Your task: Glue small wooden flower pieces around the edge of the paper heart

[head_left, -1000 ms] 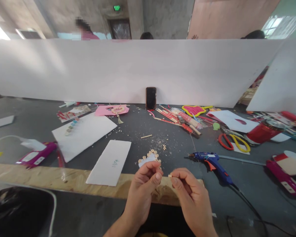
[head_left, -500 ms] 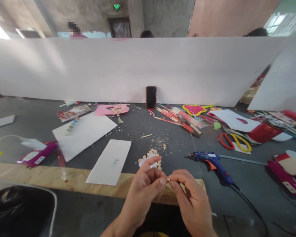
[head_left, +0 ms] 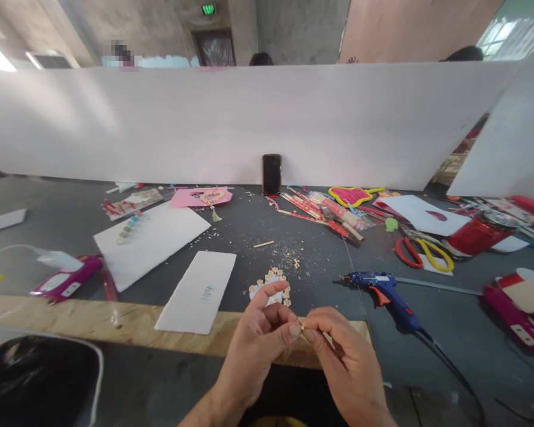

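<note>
A tiny pale wooden piece (head_left: 302,327) is pinched between the fingertips of my left hand (head_left: 267,335) and my right hand (head_left: 340,350); its exact shape is too small to tell. The two hands meet just above the table's front edge. Behind my left fingers lies a white paper shape (head_left: 260,292) with small beige pieces set along its rim, partly hidden by my hand. To the right of my hands rests a blue hot glue gun (head_left: 385,290) with an orange trigger. Small wooden crumbs (head_left: 296,263) are scattered beyond the paper shape.
At left are white boards (head_left: 200,293) and a purple device (head_left: 69,279). A phone (head_left: 272,174) leans on the white partition (head_left: 182,124). Sticks and packets (head_left: 315,210), scissors (head_left: 422,254), a red can (head_left: 483,232) and another purple device (head_left: 516,314) occupy the right side. A wooden strip (head_left: 115,323) runs along the front edge.
Both hands keep their pinch on the tiny piece, with only a slight shift of the fingertips. The whole view has moved very slightly; the things on the table stay in place.
</note>
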`<state>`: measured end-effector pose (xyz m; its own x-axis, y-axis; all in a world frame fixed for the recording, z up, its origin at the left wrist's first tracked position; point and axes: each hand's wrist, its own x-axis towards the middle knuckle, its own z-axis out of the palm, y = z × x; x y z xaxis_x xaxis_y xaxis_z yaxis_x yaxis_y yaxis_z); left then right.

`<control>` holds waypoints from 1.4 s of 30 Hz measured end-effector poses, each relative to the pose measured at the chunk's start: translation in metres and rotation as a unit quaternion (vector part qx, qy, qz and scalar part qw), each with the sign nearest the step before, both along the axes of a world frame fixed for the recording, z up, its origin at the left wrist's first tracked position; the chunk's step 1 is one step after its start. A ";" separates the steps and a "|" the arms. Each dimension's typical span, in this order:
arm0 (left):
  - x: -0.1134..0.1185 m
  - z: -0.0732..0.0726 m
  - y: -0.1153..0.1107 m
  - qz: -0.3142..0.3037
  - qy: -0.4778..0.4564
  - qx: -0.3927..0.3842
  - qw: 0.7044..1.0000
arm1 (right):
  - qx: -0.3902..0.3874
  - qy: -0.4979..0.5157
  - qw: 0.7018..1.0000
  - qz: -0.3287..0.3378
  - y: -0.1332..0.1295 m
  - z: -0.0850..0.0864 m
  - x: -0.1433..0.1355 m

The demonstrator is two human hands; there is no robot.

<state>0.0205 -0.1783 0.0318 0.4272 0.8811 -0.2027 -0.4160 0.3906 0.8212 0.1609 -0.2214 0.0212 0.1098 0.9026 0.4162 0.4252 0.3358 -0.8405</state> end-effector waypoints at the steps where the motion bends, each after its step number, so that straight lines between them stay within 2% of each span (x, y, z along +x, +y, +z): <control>1: 0.000 0.000 0.000 0.000 -0.006 -0.005 1.000 | -0.004 0.006 1.000 0.000 0.000 0.000 0.001; 13: 0.002 -0.001 0.001 -0.011 -0.006 -0.004 1.000 | -0.016 0.032 0.999 0.013 -0.001 0.003 -0.003; 16: 0.001 -0.004 0.001 -0.011 0.026 0.015 1.000 | -0.041 0.046 0.998 -0.026 -0.003 0.004 0.002; 18: -0.002 -0.007 0.001 -0.003 0.069 0.047 0.996 | -0.064 0.065 0.992 -0.085 -0.006 0.003 0.011; 20: -0.005 -0.010 0.003 0.018 0.138 0.119 0.983 | -0.080 0.108 0.979 -0.155 -0.008 0.002 0.022; 22: -0.007 -0.013 0.005 0.058 0.224 0.239 0.943 | -0.094 0.171 0.962 -0.192 -0.010 -0.001 0.031; 23: -0.008 -0.014 0.005 0.077 0.262 0.306 0.912 | -0.110 0.197 0.956 -0.188 -0.010 -0.002 0.033; 25: -0.007 -0.015 0.006 0.094 0.314 0.416 0.848 | -0.154 0.224 0.952 -0.139 -0.009 -0.004 0.030; 26: -0.005 -0.015 0.005 0.091 0.326 0.452 0.825 | -0.177 0.230 0.951 -0.107 -0.008 -0.004 0.026; 28: -0.002 -0.014 0.004 0.073 0.339 0.490 0.800 | -0.206 0.250 0.945 -0.054 -0.006 -0.004 0.014; 33: 0.000 -0.013 0.003 0.056 0.363 0.494 0.788 | -0.237 0.330 0.913 0.029 -0.004 -0.001 -0.006; 39: -0.003 -0.013 0.006 0.072 0.323 0.522 0.786 | -0.243 0.346 0.905 0.053 -0.003 -0.003 -0.004; 42: -0.002 -0.011 0.005 0.086 0.310 0.523 0.789 | -0.237 0.332 0.912 0.039 -0.002 -0.004 -0.004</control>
